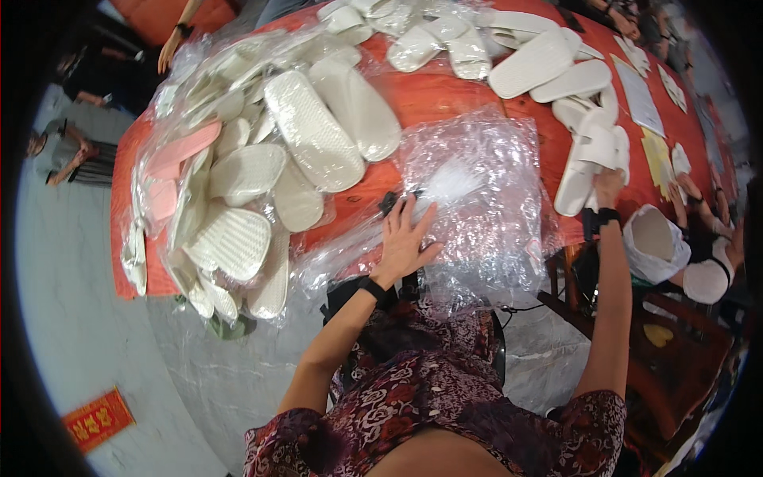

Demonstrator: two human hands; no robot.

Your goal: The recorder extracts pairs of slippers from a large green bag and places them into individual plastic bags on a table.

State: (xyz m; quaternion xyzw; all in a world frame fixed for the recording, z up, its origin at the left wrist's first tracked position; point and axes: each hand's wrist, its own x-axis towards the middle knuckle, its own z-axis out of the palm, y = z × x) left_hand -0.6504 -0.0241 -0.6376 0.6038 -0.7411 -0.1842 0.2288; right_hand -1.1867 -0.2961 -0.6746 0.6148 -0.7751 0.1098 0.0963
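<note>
My left hand [404, 242] lies with its fingers spread on a stack of clear plastic bags [501, 230] at the table's near edge. A small black object [389, 203] sits by its fingertips, and a bundle of white strands or ties [455, 181] shows on the bags. Over at the right, my right hand [610, 187] is closed on a white slipper [588, 151], its fingers partly hidden by the slipper. To the left of my left hand, bagged white slippers [314, 131] are heaped, with a pink slipper [183, 151] among them.
More white slippers [532, 63] lie along the far side of the red table [445, 99]. Sheets of paper [638, 95] and a yellow piece [656, 163] are at the right. Other people's hands [687, 189] work there, beside a white bag [656, 238]. A dark wooden chair [675, 366] stands below.
</note>
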